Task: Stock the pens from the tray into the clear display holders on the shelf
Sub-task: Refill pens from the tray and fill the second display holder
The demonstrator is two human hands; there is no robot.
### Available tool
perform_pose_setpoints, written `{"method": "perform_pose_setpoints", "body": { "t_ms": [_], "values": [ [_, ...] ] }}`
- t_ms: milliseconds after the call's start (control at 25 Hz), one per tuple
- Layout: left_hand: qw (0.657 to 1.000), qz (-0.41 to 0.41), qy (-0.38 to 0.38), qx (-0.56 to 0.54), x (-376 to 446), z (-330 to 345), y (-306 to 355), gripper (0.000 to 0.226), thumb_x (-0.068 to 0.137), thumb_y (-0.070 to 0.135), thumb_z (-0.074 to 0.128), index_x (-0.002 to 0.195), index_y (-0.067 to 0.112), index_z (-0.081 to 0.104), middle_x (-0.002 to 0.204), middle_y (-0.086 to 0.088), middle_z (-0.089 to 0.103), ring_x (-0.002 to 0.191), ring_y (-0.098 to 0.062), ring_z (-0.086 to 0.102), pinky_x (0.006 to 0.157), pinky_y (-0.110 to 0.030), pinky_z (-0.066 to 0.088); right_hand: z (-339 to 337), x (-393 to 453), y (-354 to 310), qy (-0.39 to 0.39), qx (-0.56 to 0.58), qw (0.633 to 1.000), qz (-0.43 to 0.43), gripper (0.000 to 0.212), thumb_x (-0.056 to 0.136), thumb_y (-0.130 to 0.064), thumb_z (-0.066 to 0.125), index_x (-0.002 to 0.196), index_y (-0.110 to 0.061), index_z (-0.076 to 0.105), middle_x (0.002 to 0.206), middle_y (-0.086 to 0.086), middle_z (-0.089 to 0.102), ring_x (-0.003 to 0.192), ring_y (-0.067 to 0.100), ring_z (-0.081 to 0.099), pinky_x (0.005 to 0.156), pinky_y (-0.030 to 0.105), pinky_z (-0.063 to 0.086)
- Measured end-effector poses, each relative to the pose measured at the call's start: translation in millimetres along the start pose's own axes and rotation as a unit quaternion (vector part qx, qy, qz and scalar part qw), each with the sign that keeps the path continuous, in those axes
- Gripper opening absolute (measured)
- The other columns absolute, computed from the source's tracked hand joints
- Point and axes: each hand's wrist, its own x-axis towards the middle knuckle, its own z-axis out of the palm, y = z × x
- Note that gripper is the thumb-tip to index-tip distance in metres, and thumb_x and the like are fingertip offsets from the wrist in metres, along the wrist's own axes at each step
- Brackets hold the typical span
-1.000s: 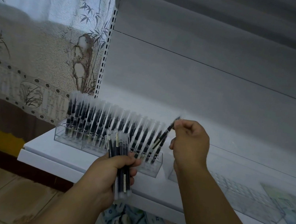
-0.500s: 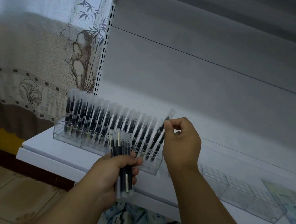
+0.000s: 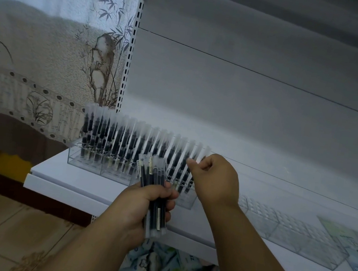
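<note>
A clear display holder (image 3: 90, 164) stands on the white shelf (image 3: 55, 177), filled with several upright black pens with frosted caps (image 3: 126, 141). My left hand (image 3: 142, 206) grips a bundle of several such pens (image 3: 155, 192) in front of the holder. My right hand (image 3: 213, 180) pinches one pen (image 3: 201, 157) at the holder's right end, its lower part down among the standing pens. An empty clear holder (image 3: 287, 230) lies further right on the shelf.
Flat printed packets (image 3: 352, 240) lie at the shelf's far right. Colourful packets (image 3: 167, 270) are piled on the floor below the shelf edge. A patterned curtain (image 3: 36, 44) hangs left of the slotted shelf upright (image 3: 129, 58). The grey back panel rises behind.
My right hand has carried the single pen from a tilted hold above the holder down and left into the right end of the row. The left hand's bundle stays put.
</note>
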Motion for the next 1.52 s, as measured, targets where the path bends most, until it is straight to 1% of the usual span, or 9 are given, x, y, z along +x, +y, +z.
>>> {"method": "perform_pose_setpoints", "body": {
  "t_ms": [240, 480, 600, 760, 1040, 1160, 1280, 1360, 1520],
  "values": [
    [0.998, -0.020, -0.057, 0.013, -4.5, 6.7, -3.4, 0.014, 0.088, -0.003, 0.056, 0.100, -0.003, 0.064, 0.075, -0.015, 0.067, 0.057, -0.020, 0.060, 0.051, -0.030, 0.050, -5.3, -12.9, -22.4, -0.235, 0.186, 0.950, 0.085, 0.034, 0.092, -0.029, 0.065, 0.086, 0.005, 0.067, 0.060, 0.004, 0.057, 0.042, 0.007, 0.048, 0.047, 0.020, 0.043],
    [0.999, -0.021, 0.025, -0.020, 1.8, 6.1, -4.8, 0.013, 0.092, 0.002, 0.058, 0.103, -0.004, 0.060, 0.068, -0.014, 0.070, 0.047, -0.016, 0.060, 0.043, -0.024, 0.050, -30.1, 9.4, -11.0, 0.026, 0.362, 0.924, 0.121, 0.014, 0.091, -0.024, 0.069, 0.082, -0.015, 0.073, 0.077, 0.002, 0.068, 0.043, 0.006, 0.040, 0.047, 0.022, 0.039],
    [0.999, -0.024, 0.028, -0.009, 3.0, 6.2, -7.7, 0.009, 0.091, 0.003, 0.059, 0.100, 0.001, 0.061, 0.066, -0.010, 0.069, 0.044, -0.015, 0.053, 0.042, -0.024, 0.047, -32.3, 14.6, -1.0, 0.103, 0.325, 0.938, 0.071, 0.012, 0.091, -0.027, 0.068, 0.092, -0.020, 0.077, 0.094, -0.010, 0.070, 0.055, 0.009, 0.052, 0.062, 0.026, 0.050],
    [1.000, -0.024, 0.011, 0.001, 2.8, 9.4, -8.6, 0.005, 0.090, 0.006, 0.062, 0.091, 0.001, 0.061, 0.063, -0.007, 0.064, 0.044, -0.014, 0.050, 0.042, -0.026, 0.045, -25.9, 9.4, 1.1, 0.110, 0.246, 0.963, 0.011, 0.017, 0.092, -0.026, 0.066, 0.103, -0.018, 0.076, 0.104, -0.015, 0.069, 0.100, 0.004, 0.064, 0.093, 0.024, 0.050],
    [1.000, -0.027, 0.004, -0.007, 2.0, 9.2, -7.7, 0.006, 0.090, 0.007, 0.062, 0.084, 0.004, 0.061, 0.061, -0.006, 0.060, 0.044, -0.014, 0.048, 0.042, -0.025, 0.042, -28.0, 19.2, -0.1, 0.088, 0.184, 0.978, -0.050, 0.016, 0.093, -0.026, 0.066, 0.096, -0.015, 0.077, 0.085, -0.023, 0.066, 0.082, -0.012, 0.060, 0.076, 0.000, 0.040],
    [1.000, -0.029, 0.001, -0.010, 2.1, 9.4, -7.0, 0.007, 0.089, 0.008, 0.063, 0.084, 0.003, 0.061, 0.062, -0.006, 0.059, 0.044, -0.014, 0.048, 0.042, -0.025, 0.043, -25.0, 20.9, 7.1, 0.081, 0.133, 0.986, -0.065, 0.024, 0.091, -0.025, 0.067, 0.086, -0.003, 0.074, 0.090, -0.001, 0.074, 0.083, 0.005, 0.066, 0.077, 0.013, 0.049],
    [0.999, -0.031, -0.003, -0.011, 2.1, 9.5, -5.7, 0.006, 0.089, 0.008, 0.063, 0.088, 0.003, 0.060, 0.062, -0.006, 0.060, 0.045, -0.014, 0.049, 0.042, -0.024, 0.044, -11.9, 16.3, 15.1, 0.004, 0.075, 0.996, -0.049, 0.039, 0.090, -0.030, 0.068, 0.065, -0.001, 0.064, 0.069, 0.013, 0.068, 0.069, 0.025, 0.066, 0.072, 0.033, 0.055],
    [0.999, -0.032, -0.008, -0.012, 1.5, 8.3, -6.0, 0.007, 0.089, 0.008, 0.063, 0.092, 0.003, 0.061, 0.063, -0.007, 0.061, 0.046, -0.014, 0.051, 0.043, -0.024, 0.045, -13.6, 17.0, 14.5, -0.022, 0.027, 0.999, -0.007, 0.050, 0.087, -0.037, 0.070, 0.053, -0.007, 0.050, 0.053, 0.008, 0.055, 0.053, 0.023, 0.055, 0.061, 0.030, 0.049],
    [0.999, -0.035, -0.027, -0.020, -3.1, 3.1, -2.2, 0.013, 0.086, 0.006, 0.063, 0.098, 0.002, 0.062, 0.067, -0.009, 0.062, 0.050, -0.015, 0.053, 0.045, -0.026, 0.047, -18.2, 3.7, 0.8, -0.025, 0.013, 1.000, -0.007, 0.053, 0.087, -0.049, 0.066, 0.060, -0.007, 0.048, 0.057, 0.007, 0.049, 0.053, 0.015, 0.043, 0.057, 0.029, 0.039]
  ]
}}
